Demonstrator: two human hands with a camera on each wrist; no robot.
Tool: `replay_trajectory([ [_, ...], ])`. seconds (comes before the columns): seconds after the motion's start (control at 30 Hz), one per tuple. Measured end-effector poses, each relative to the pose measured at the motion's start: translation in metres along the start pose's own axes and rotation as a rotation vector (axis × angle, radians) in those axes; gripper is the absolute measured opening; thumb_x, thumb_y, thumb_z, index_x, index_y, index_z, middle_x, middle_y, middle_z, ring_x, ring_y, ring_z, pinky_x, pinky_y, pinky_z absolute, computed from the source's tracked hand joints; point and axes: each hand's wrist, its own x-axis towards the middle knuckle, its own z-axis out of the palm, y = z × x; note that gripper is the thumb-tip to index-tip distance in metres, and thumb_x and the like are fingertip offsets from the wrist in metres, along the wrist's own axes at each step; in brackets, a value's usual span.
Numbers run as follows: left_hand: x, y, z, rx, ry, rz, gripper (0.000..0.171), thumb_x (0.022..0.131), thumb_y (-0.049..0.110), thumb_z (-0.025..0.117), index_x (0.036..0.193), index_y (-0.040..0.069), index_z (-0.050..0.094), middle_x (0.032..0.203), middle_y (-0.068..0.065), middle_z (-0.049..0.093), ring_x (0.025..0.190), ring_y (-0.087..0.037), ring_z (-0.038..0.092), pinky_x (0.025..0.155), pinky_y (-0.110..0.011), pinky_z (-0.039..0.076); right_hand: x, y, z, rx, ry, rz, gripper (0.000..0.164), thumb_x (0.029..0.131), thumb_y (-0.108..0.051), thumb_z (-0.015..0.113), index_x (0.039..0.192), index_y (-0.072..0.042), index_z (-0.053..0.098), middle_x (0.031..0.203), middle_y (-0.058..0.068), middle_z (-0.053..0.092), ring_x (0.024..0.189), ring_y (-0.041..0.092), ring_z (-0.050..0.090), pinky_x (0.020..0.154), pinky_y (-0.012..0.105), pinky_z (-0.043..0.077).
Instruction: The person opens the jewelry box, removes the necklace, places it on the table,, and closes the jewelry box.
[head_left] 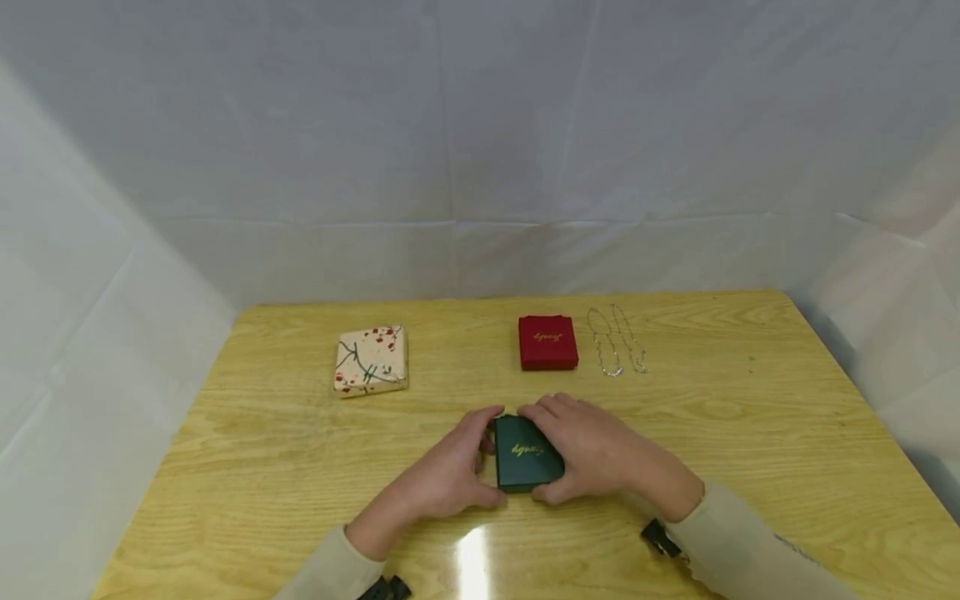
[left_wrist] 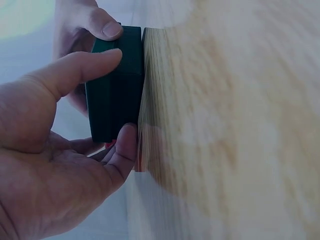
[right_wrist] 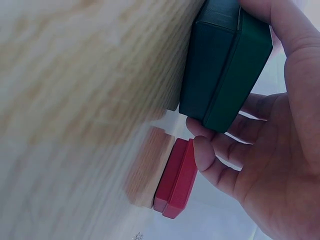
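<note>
A dark green jewelry box (head_left: 521,454) with gold lettering on its lid sits at the near middle of the table, its lid on. My left hand (head_left: 457,467) holds its left side, thumb at the front edge and fingers toward the back. In the left wrist view the left thumb (left_wrist: 102,62) lies against the box's front. From the other side my right hand (head_left: 592,446) grips the box, its thumb at the front right corner and its fingers reaching over the far edge. The right palm stands off the box's side in the right wrist view.
Behind the green box stands a red jewelry box (head_left: 548,343). Beside it on the right, thin silver chains (head_left: 618,342) lie on the wooden table (head_left: 247,467). A cream box with a floral pattern (head_left: 371,361) is at the back left. A white curtain (head_left: 450,150) hangs beyond the table.
</note>
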Motion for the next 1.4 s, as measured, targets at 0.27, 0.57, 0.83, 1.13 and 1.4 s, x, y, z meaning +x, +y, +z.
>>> replay_trajectory([
  [0.27,-0.0017,0.0025,0.0002,0.005,0.008,0.005,0.103,0.070,0.024,0.086,0.151,0.013,0.023,0.121,0.000,0.046,0.102,-0.018,0.050,0.075,-0.026,0.047,-0.0014,-0.0006,-0.0005,0.009,0.005,-0.005,0.095,0.067,-0.065,0.072,0.141,-0.013,0.042,0.125,-0.003,0.050,0.111,0.012,0.045,0.097,0.036,0.043],
  [0.57,-0.0021,0.0020,-0.0006,0.003,0.007,0.017,0.100,0.072,0.032,0.084,0.150,0.014,0.024,0.123,0.001,0.046,0.105,-0.018,0.049,0.078,-0.026,0.046,-0.0016,-0.0012,-0.0004,0.022,-0.004,-0.005,0.095,0.067,-0.064,0.073,0.141,-0.013,0.042,0.126,-0.003,0.050,0.110,0.012,0.044,0.097,0.036,0.043],
  [0.83,-0.0018,-0.0007,-0.0004,0.008,0.006,0.045,0.095,0.075,0.036,0.082,0.148,0.014,0.026,0.125,-0.001,0.044,0.104,-0.019,0.049,0.078,-0.026,0.046,-0.0010,-0.0008,0.0016,0.007,0.007,-0.013,0.095,0.067,-0.064,0.073,0.140,-0.013,0.042,0.125,-0.003,0.050,0.110,0.012,0.045,0.096,0.036,0.043],
  [1.13,-0.0010,0.0008,-0.0001,0.043,0.013,0.049,0.093,0.074,0.032,0.083,0.147,0.010,0.029,0.123,-0.002,0.044,0.099,-0.018,0.050,0.077,-0.026,0.046,-0.0019,-0.0005,0.0013,0.012,-0.011,-0.009,0.096,0.068,-0.065,0.072,0.142,-0.013,0.041,0.126,-0.003,0.050,0.110,0.013,0.044,0.096,0.037,0.043],
  [1.4,-0.0005,0.0035,0.0000,0.083,0.008,0.055,0.092,0.075,0.032,0.083,0.147,0.009,0.029,0.127,-0.003,0.043,0.102,-0.018,0.050,0.083,-0.028,0.046,-0.0019,0.0008,-0.0009,0.024,-0.039,0.005,0.097,0.069,-0.069,0.070,0.143,-0.015,0.040,0.129,-0.004,0.050,0.113,0.012,0.046,0.098,0.040,0.042],
])
